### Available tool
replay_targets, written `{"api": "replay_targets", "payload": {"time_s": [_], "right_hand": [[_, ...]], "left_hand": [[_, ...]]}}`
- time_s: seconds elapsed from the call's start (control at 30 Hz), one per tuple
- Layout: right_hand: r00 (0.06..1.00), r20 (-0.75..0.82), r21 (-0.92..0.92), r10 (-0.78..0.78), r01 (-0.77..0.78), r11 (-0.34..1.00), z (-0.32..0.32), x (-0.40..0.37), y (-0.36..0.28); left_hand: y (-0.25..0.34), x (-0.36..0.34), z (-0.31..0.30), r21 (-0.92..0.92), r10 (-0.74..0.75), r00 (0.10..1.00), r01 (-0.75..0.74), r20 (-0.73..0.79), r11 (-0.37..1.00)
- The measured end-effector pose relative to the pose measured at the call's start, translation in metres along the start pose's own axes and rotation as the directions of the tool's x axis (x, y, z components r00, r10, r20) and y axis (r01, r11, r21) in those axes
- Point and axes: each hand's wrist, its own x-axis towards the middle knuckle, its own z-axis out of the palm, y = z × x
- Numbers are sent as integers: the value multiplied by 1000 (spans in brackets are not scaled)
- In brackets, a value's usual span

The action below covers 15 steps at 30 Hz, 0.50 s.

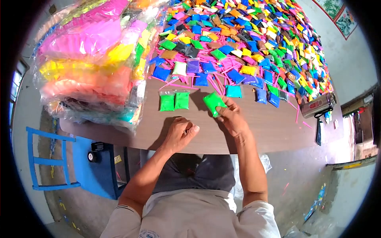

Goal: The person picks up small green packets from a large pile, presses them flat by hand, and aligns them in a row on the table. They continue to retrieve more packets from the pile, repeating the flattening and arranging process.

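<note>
Pinching a bright green packet (213,104) by its near right edge, right hand (231,116) holds it tilted over the tabletop (278,129), right of two flat green packets (167,103). Edge-only hold could slip if plastic is slick. Left hand (179,134), fingers curled, contents unclear, could nudge that pair. Teal packet (233,91) and pink sticks (214,84) behind could snag.

The left forearm (145,177) slants inward to a loosely curled left hand (180,134), thumb (194,130) pointing right, while the right forearm (253,166) runs nearly straight forward to a leftward-angled right hand (233,115), farther out, its thumb and fingers pinching.
</note>
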Motion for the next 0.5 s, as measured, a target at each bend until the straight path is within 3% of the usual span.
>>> {"api": "replay_targets", "payload": {"time_s": [0.17,0.3,0.4,0.5], "right_hand": [[973,37,-163,229,-221,962,1,-19,-6],[965,185,-286,183,-126,950,8,-19,0],[962,175,-362,208,-133,922,2,-11,4],[992,101,-59,77,-71,996,9,-10,22]], "left_hand": [[-1,0,3,-34,5,999,-7,-51,999],[3,3,4,18,25,1000,-25,-13,1000],[3,3,1,35,15,1000,-15,-13,999],[-2,0,2,-32,-58,998,57,-13,998]]}}
